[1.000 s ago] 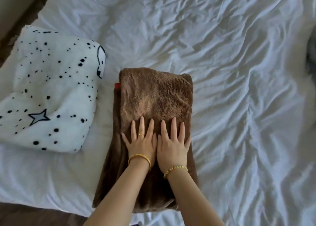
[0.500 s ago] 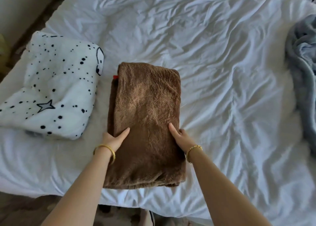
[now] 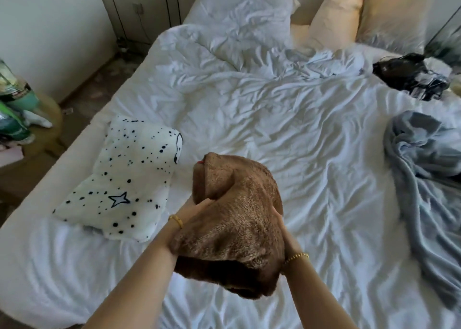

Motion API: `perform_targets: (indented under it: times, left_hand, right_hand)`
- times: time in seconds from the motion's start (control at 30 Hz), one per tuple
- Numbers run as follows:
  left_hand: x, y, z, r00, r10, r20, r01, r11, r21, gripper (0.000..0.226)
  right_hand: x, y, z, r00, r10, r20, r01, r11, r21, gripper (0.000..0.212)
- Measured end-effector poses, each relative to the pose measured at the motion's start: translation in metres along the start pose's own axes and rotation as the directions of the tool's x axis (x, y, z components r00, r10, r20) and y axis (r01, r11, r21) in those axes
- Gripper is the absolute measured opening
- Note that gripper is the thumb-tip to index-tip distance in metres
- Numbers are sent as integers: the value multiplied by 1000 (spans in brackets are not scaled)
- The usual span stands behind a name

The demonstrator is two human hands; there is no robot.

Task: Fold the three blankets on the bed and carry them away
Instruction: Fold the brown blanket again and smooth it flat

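Currently the folded brown blanket (image 3: pixel 234 219) is held clear of the bed (image 3: pixel 287 134) at the frame's centre, gripped on either side: the left hand (image 3: pixel 193 210) at nine o'clock, thumb curled over its top, the right hand (image 3: pixel 283 231) at three o'clock, fingers hidden beneath. A folded white star-print blanket (image 3: pixel 124 179) is seen at nine o'clock, a crumpled grey blanket (image 3: pixel 424 169) at three o'clock.

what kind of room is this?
A bedroom, most likely at home: a bed with rumpled white sheets, pillows at its head, and blankets lying on it, one spotted and one grey.
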State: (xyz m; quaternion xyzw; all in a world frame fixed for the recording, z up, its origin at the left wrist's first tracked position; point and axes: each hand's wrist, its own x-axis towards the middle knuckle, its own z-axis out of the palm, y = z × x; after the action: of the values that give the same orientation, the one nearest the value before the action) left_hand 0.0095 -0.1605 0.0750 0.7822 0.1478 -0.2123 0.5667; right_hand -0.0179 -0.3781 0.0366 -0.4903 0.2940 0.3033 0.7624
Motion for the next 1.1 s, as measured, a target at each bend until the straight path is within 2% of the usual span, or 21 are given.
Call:
perform_targets:
  times: [0.1,0.17,0.23,0.33,0.43,0.53,0.63,0.7,0.77,0.8,0.83,0.87,0.9,0.93,0.97,1.0,1.03,1.07,1.1]
  left_hand:
    - [3,48,-46,997,78,-25,-78,997,0,44]
    - [7,76,-86,991,130,-43,-129,991,29,41]
    - [13,94,-132,979,187,-80,-183,981,59,40]
    - [25,106,-209,971,202,-129,-201,979,19,57]
    - [43,83,-276,979,166,-114,-163,986,39,70]
    - [64,20,-313,999,44,-27,-40,990,137,58]
    - [73,-63,-321,977,-196,-79,209,947,245,58]
    - [68,-96,-320,920,-385,-72,389,877,284,64]
    - [70,-98,-323,889,-444,-112,455,828,328,64]
    - [71,-89,-323,899,-387,-205,437,815,381,63]
    - [71,-75,-321,912,-240,-333,377,812,446,60]
    - [70,-60,-313,901,-2,-433,240,834,497,54]
    - [66,-45,-300,847,256,-467,42,842,537,47]
    - [62,-33,-282,776,460,-432,-140,793,593,42]
    - [59,-28,-263,735,589,-337,-248,695,675,41]
    - [58,-34,-246,765,609,-209,-269,597,756,43]
    - [60,-45,-233,843,524,-121,-229,554,800,46]
    - [65,-63,-228,916,390,-98,-146,550,822,49]
    - [74,-87,-228,949,291,-120,-62,547,835,50]
  right_hand:
    - [-9,-37,43,990,-138,10,138,990,36,55]
    - [-10,-61,85,978,-204,49,201,978,59,58]
    - [-7,-80,133,959,-278,50,278,961,8,59]
    - [7,-96,204,920,-375,118,373,927,36,60]
    - [31,-85,258,925,-360,121,366,930,-30,75]
    - [58,-46,287,961,-272,54,278,947,-161,81]
    - [83,11,296,990,-113,-83,77,935,-347,54]
    - [92,41,294,974,-99,-204,-28,842,-539,38]
    - [92,53,295,960,-143,-243,-28,810,-586,34]
    - [91,55,297,954,-180,-241,0,801,-598,38]
    - [91,57,302,938,-245,-246,41,782,-622,46]
    - [89,58,309,908,-329,-258,86,750,-655,53]
    - [87,59,319,864,-428,-264,140,708,-692,56]
    - [86,60,331,806,-536,-251,193,639,-745,56]
    - [86,62,341,748,-629,-214,222,540,-812,54]
    - [87,66,347,719,-678,-154,214,426,-879,51]
    - [90,72,349,717,-691,-94,182,315,-931,50]
    - [95,81,345,732,-680,-44,140,213,-967,49]
    - [102,91,338,754,-656,-5,101,122,-987,49]
